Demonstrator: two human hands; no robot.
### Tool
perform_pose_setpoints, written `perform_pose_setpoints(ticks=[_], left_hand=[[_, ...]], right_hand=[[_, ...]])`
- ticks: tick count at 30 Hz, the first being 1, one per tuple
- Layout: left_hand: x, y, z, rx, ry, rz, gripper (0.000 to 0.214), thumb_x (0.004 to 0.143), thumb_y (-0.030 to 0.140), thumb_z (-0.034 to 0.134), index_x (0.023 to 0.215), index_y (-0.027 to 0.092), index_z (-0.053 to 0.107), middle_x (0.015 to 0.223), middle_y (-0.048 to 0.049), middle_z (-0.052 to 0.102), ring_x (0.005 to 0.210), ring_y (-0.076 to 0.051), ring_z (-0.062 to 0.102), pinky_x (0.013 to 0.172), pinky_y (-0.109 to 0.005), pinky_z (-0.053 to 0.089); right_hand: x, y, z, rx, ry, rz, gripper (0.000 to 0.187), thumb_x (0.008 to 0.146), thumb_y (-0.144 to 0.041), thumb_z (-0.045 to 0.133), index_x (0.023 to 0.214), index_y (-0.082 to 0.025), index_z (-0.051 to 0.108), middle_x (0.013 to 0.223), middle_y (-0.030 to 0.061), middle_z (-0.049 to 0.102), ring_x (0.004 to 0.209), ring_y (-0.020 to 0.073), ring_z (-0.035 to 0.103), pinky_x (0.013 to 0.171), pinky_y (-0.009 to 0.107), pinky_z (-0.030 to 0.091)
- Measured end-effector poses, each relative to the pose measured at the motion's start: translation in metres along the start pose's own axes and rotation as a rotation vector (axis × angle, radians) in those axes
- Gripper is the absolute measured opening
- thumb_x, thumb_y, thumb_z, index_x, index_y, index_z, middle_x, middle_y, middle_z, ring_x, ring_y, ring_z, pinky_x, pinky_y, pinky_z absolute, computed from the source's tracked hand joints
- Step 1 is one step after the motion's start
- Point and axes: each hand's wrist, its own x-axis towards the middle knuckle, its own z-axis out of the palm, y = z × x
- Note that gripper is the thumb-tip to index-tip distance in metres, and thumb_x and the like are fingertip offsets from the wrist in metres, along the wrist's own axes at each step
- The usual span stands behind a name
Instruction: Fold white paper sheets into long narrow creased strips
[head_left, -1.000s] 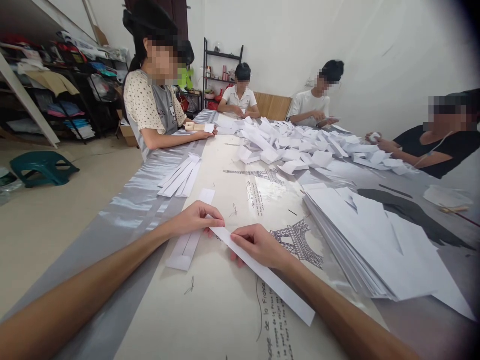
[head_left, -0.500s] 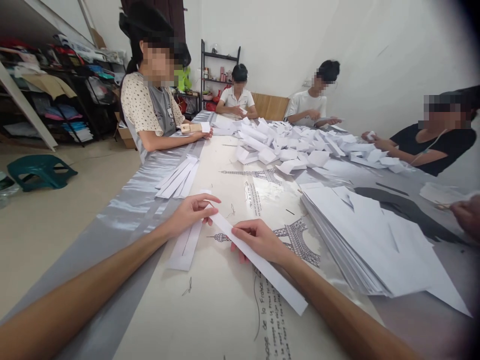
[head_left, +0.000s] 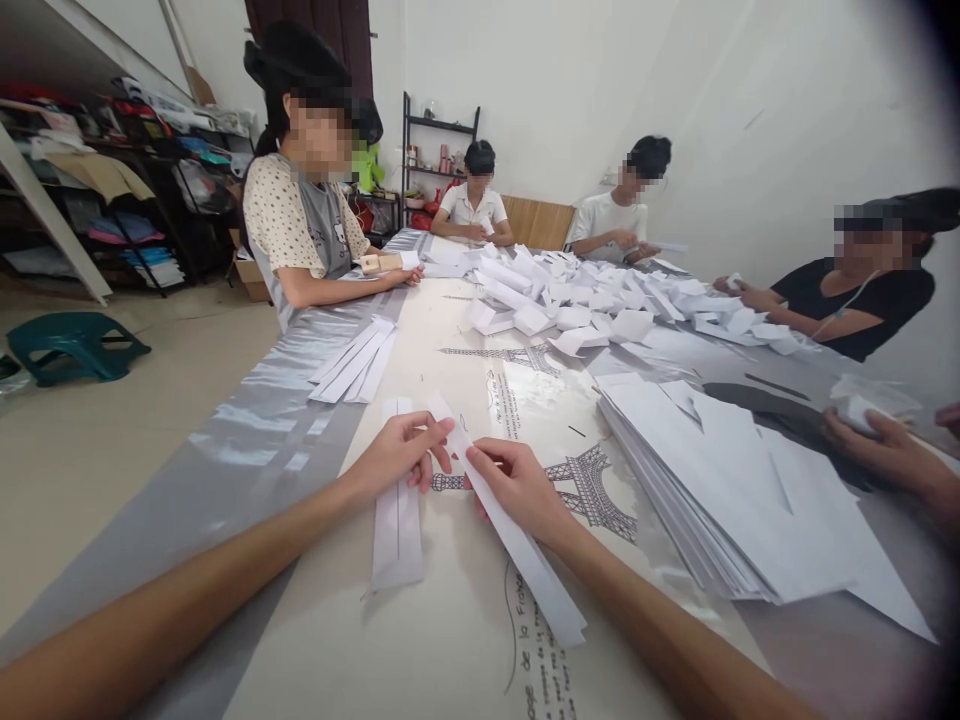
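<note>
A long folded white paper strip (head_left: 536, 570) runs diagonally over the printed tablecloth (head_left: 450, 640). My right hand (head_left: 517, 488) is closed round its middle. My left hand (head_left: 401, 455) pinches the strip's far end with thumb and fingers. Under my left wrist lies another folded strip (head_left: 397, 530), flat on the cloth. A thick stack of white sheets (head_left: 750, 490) sits just right of my right arm.
Several folded strips (head_left: 352, 362) lie further up the left side. A heap of folded papers (head_left: 592, 300) covers the far table. Several people sit around it; one person's hand (head_left: 889, 450) holds paper at the right edge. A green stool (head_left: 71, 345) stands on the floor.
Both hands have turned the strip more upright along the table and drawn closer together. The flat strip under my left wrist now lies straighter. Another person's hand has come in at the right.
</note>
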Motion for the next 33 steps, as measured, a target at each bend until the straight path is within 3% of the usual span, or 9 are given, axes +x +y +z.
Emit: perform_pose_setpoints(ticks=[5,11,22,28,33], left_hand=[[-0.001,-0.002,0.005,0.036,0.033,-0.051,0.040,0.087,0.054,0.070,0.081,0.016,0.056,0.069,-0.0064,0.073,0.046,-0.014,0.063,0.043,-0.021,0.043],[0.000,0.000,0.005,0.037,0.007,-0.067,0.038,0.088,0.051,0.067,0.078,0.015,0.058,0.060,-0.0028,0.067,0.044,-0.013,0.060,0.042,-0.020,0.041],[0.003,-0.007,-0.010,-0.166,-0.173,-0.078,0.020,0.085,0.030,0.056,0.082,0.013,0.065,0.064,-0.0062,0.068,0.049,-0.016,0.062,0.047,-0.025,0.042],[0.006,-0.012,-0.015,-0.288,-0.170,-0.045,0.029,0.082,0.033,0.059,0.063,0.011,0.064,0.053,-0.0047,0.057,0.044,-0.011,0.047,0.044,-0.025,0.029],[0.002,-0.008,-0.014,-0.292,-0.083,-0.033,0.041,0.092,0.046,0.061,0.098,0.009,0.075,0.054,0.0020,0.048,0.047,-0.008,0.034,0.048,-0.024,0.022]], right_hand=[[-0.003,-0.002,0.005,-0.064,-0.025,-0.081,0.033,0.098,-0.043,0.050,0.081,-0.018,0.064,0.075,-0.0004,0.059,0.051,0.0106,0.052,0.050,0.025,0.042],[-0.003,0.003,0.007,-0.115,0.022,-0.100,0.035,0.098,-0.042,0.050,0.076,-0.018,0.061,0.071,-0.0020,0.055,0.051,0.0096,0.046,0.050,0.025,0.037],[-0.004,0.000,0.010,0.017,-0.042,-0.028,0.032,0.095,-0.047,0.056,0.091,-0.020,0.072,0.085,0.0022,0.065,0.055,0.0120,0.053,0.048,0.025,0.043],[-0.004,-0.003,0.004,0.027,-0.033,-0.016,0.039,0.095,-0.048,0.056,0.075,-0.018,0.070,0.070,0.0006,0.061,0.065,0.0158,0.055,0.062,0.029,0.044],[-0.004,0.001,0.005,0.253,-0.109,0.128,0.030,0.092,-0.047,0.061,0.088,-0.021,0.075,0.084,0.0016,0.066,0.076,0.0171,0.060,0.069,0.030,0.047]])
